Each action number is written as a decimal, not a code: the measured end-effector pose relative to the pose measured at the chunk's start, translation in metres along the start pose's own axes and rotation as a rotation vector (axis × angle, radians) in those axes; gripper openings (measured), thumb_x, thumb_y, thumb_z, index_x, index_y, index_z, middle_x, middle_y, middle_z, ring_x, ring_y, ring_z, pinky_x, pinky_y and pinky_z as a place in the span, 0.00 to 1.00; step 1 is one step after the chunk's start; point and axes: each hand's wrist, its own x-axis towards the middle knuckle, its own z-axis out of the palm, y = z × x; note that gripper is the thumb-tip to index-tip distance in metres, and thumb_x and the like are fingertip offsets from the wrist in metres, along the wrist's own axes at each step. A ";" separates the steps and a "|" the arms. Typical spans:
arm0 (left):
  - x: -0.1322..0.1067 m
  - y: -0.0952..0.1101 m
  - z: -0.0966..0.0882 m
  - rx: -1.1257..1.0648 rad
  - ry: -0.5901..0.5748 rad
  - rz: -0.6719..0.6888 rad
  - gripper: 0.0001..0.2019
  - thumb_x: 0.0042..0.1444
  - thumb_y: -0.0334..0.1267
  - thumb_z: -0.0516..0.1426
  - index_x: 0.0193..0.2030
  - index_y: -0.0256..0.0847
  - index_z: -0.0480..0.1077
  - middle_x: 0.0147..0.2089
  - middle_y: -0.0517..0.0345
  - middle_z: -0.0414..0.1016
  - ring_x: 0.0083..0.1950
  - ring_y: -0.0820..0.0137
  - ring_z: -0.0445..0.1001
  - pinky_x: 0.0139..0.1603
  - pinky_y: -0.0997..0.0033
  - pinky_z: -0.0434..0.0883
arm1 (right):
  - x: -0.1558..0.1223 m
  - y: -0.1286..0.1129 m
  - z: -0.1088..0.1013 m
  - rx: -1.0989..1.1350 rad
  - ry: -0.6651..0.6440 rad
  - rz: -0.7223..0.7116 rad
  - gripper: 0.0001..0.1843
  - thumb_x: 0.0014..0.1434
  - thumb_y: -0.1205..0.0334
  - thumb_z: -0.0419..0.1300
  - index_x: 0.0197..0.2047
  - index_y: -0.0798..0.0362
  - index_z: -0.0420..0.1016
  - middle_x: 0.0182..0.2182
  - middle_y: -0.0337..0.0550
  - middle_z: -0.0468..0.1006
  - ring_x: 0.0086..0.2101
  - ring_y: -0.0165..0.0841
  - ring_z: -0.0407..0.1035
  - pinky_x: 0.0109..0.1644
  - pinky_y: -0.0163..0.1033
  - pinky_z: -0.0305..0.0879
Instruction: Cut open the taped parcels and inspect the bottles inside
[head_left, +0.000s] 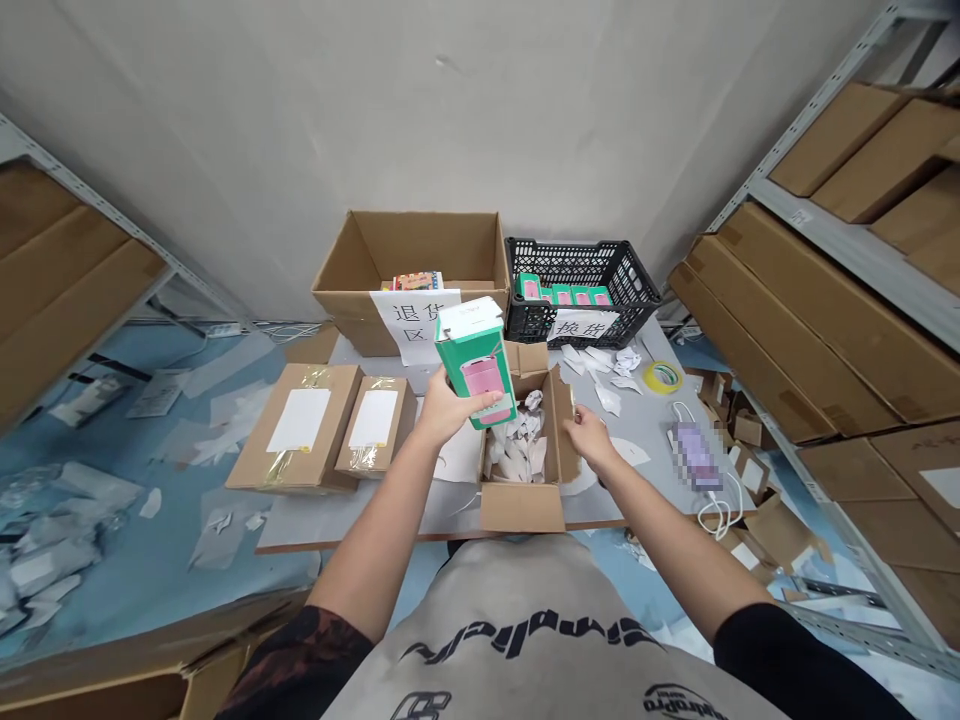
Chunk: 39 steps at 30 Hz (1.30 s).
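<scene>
Gripping a green box in your left hand, you held it over the left side of an open carton near the front edge of the table; your right hand hung loosely spread, just beside the carton's flap.

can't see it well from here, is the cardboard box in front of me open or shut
Open: the cardboard box has its flaps spread outward, and crumpled white paper shows inside.

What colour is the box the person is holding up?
The box in the left hand is green and white with a pink picture on it, best seen in the head view.
</scene>
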 end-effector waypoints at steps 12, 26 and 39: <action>0.012 -0.018 -0.005 -0.121 0.096 -0.103 0.34 0.28 0.43 0.74 0.46 0.36 0.72 0.43 0.50 0.79 0.42 0.60 0.77 0.44 0.61 0.75 | 0.068 0.013 -0.116 0.434 0.295 0.019 0.18 0.36 0.62 0.61 0.35 0.52 0.71 0.29 0.37 0.79 0.29 0.33 0.71 0.33 0.35 0.66; 0.012 -0.055 0.032 -0.087 0.096 -0.171 0.33 0.32 0.45 0.73 0.47 0.37 0.71 0.44 0.51 0.78 0.42 0.61 0.77 0.45 0.60 0.75 | 0.079 0.026 -0.155 0.032 0.480 -0.003 0.29 0.42 0.56 0.64 0.49 0.54 0.69 0.45 0.54 0.77 0.46 0.46 0.71 0.51 0.50 0.67; -0.015 -0.078 0.045 -0.077 -0.164 -0.181 0.37 0.36 0.42 0.73 0.54 0.39 0.65 0.48 0.51 0.75 0.48 0.61 0.75 0.48 0.60 0.73 | 0.022 -0.136 -0.002 -0.243 -0.271 -0.956 0.31 0.58 0.54 0.63 0.64 0.44 0.64 0.59 0.47 0.68 0.59 0.42 0.62 0.63 0.50 0.59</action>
